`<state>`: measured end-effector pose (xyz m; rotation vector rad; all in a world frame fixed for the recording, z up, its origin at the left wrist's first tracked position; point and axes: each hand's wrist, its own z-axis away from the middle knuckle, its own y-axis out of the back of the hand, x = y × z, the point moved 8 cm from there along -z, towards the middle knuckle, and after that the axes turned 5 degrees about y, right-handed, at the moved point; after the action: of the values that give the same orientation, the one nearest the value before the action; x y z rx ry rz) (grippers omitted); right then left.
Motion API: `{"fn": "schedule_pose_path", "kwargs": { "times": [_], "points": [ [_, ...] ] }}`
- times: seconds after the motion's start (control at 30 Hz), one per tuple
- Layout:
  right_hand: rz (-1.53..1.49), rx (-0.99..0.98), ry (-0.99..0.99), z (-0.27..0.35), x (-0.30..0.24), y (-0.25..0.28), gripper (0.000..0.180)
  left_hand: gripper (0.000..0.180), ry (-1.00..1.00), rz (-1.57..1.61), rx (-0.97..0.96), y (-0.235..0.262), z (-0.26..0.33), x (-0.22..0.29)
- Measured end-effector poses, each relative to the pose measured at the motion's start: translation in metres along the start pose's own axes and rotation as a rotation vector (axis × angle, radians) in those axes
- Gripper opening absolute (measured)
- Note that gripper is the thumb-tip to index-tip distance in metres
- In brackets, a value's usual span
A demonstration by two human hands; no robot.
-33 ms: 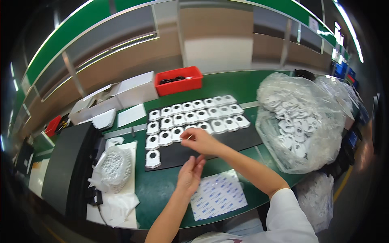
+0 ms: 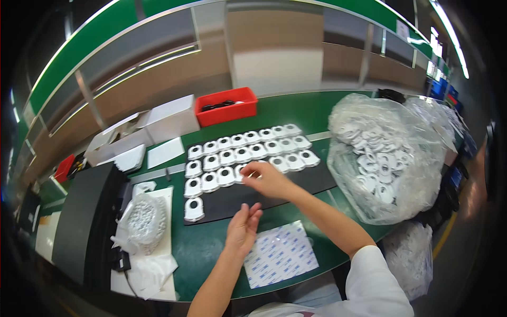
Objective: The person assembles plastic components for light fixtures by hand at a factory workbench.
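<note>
Rows of white plastic parts [image 2: 226, 156], each with a dark round hole, lie on a black mat [image 2: 227, 203]. My right hand [image 2: 268, 180] is over the third row, its thumb and fingers curled together near one of the parts. Whatever sits at those fingertips, if anything, is too small to make out. Below it, at the mat's front edge, my left hand [image 2: 243, 228] is turned partly palm up, fingers stretched and nothing visible in it. A sheet with small blue print [image 2: 282, 256] lies on the green table just right of my left wrist.
At right bulges a clear plastic bag [image 2: 388, 158] full of similar white parts. A bag of small white pieces [image 2: 145, 222] stands at left, beside a black box-like unit [image 2: 87, 222]. Behind the mat are a red bin [image 2: 227, 113] with black items and white boxes [image 2: 171, 119].
The whole view has shifted slightly. My right hand has moved a little to the right across the third row; my left hand stays nearly in place.
</note>
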<state>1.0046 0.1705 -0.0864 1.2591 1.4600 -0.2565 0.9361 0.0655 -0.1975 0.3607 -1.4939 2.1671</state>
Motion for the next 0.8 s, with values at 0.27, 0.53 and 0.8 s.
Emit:
{"fn": "schedule_pose_path", "kwargs": {
  "times": [0.27, 0.53, 0.8],
  "points": [
    [1.186, 0.716, -0.414, 0.177, 0.097, 0.29, 0.019, 0.027, 0.085, -0.104, -0.161, -0.046, -0.004, -0.044],
    [1.083, 0.377, -0.727, 0.271, 0.099, 0.31, 0.034, 0.024, 0.013, -0.114, -0.141, -0.059, 0.003, -0.045],
    [1.097, 0.521, -0.602, 0.266, 0.028, 0.291, 0.022, 0.021, 0.045, -0.106, -0.15, -0.047, -0.008, -0.041]
  ]
}}
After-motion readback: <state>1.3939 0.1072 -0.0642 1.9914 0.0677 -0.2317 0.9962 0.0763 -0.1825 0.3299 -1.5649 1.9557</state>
